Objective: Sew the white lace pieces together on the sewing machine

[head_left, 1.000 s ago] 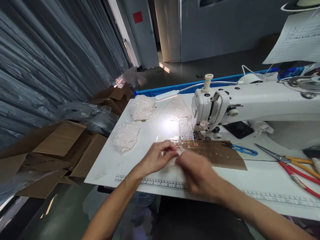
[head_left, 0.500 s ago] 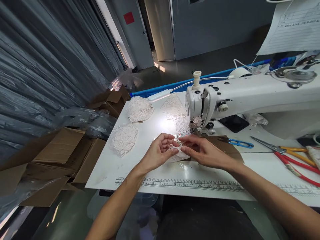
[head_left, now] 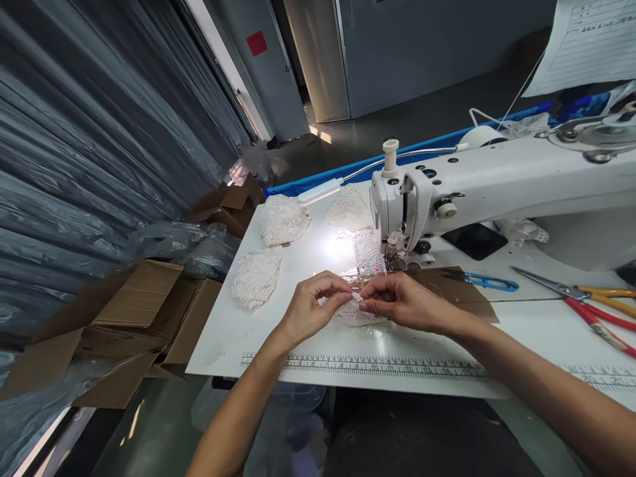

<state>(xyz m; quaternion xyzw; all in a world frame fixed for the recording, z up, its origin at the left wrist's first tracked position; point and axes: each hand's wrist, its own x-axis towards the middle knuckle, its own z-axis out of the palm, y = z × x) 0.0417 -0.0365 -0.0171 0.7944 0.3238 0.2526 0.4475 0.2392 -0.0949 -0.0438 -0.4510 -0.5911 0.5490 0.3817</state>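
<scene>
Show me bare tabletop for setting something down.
Free: tabletop between leftmost lace piece, left hand and ruler scale; between scissors and right forearm. Crowded: around the right hand, with brown sheet, held lace and sewing machine.

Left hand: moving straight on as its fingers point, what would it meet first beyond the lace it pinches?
Probably the right hand, which faces the left hand across the white lace, though depth is unclear.
</scene>
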